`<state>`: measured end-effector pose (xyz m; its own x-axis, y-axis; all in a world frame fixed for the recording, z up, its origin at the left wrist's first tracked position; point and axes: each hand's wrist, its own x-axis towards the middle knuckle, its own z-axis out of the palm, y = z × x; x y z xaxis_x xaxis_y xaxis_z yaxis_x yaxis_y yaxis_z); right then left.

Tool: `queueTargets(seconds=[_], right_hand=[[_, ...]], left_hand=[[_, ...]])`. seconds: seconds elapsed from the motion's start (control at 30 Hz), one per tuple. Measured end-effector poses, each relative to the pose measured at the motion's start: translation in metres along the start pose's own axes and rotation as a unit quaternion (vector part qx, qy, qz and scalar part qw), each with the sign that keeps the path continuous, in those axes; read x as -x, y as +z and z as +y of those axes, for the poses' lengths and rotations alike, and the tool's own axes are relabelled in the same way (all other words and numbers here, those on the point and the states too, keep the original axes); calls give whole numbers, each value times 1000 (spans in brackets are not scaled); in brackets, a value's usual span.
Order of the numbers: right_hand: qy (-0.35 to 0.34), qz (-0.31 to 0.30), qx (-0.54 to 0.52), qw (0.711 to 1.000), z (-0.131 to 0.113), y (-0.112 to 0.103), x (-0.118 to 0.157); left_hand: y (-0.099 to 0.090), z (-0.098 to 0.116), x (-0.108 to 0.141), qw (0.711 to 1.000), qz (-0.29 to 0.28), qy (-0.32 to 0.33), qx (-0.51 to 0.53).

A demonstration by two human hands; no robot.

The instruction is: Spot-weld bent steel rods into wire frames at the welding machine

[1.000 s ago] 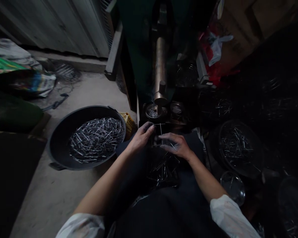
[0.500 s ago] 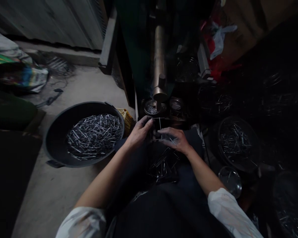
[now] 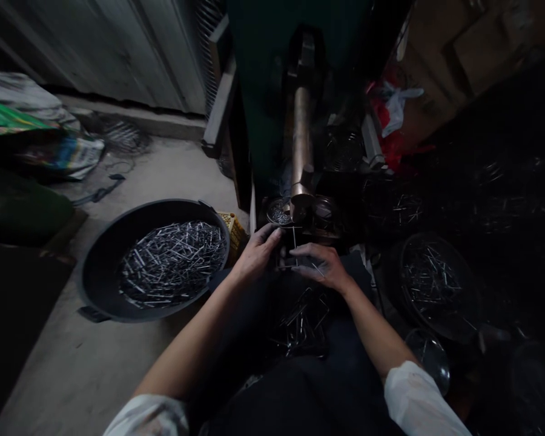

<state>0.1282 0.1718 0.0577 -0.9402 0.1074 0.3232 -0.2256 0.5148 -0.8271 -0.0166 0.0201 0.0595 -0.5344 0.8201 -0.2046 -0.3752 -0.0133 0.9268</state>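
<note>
A thin bent metal wire (image 3: 294, 238) spans the gap between my hands, just below the tip of a brass-coloured machine arm (image 3: 302, 145). My left hand (image 3: 258, 253) is closed, thumb against fingers, at the wire's upper left end. On its right side, my right hand (image 3: 322, 263) pinches the upright stretch of the wire between thumb and fingers. Another short piece of wire (image 3: 317, 269) shows against the right fingers. Below the hands, a heap of bent wires (image 3: 302, 321) lies at my lap. Dark shadow hides the machine surface under the fingers.
Left on the floor stands a black basin (image 3: 104, 303) of metal wire pieces, beside a yellow basket (image 3: 234, 233). A round dish (image 3: 279, 212) with small bits sits by the arm's tip. Right are a dark tub (image 3: 404, 284) with wires and a clear bowl (image 3: 440, 369).
The camera view has tilted, so the surroundings sit lower and the machine shows more. Both hands keep the same hold on the wire, close to the machine arm's tip.
</note>
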Motion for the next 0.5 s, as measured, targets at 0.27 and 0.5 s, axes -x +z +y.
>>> queueTargets(seconds=[0.27, 0.5], right_hand=[[-8, 3, 1, 1000, 1, 0, -8], [-14, 12, 6, 1000, 2, -3, -9]], left_hand=[[-3, 2, -3, 1000, -4, 2, 20], [-1, 3, -7, 1000, 1, 5, 23]])
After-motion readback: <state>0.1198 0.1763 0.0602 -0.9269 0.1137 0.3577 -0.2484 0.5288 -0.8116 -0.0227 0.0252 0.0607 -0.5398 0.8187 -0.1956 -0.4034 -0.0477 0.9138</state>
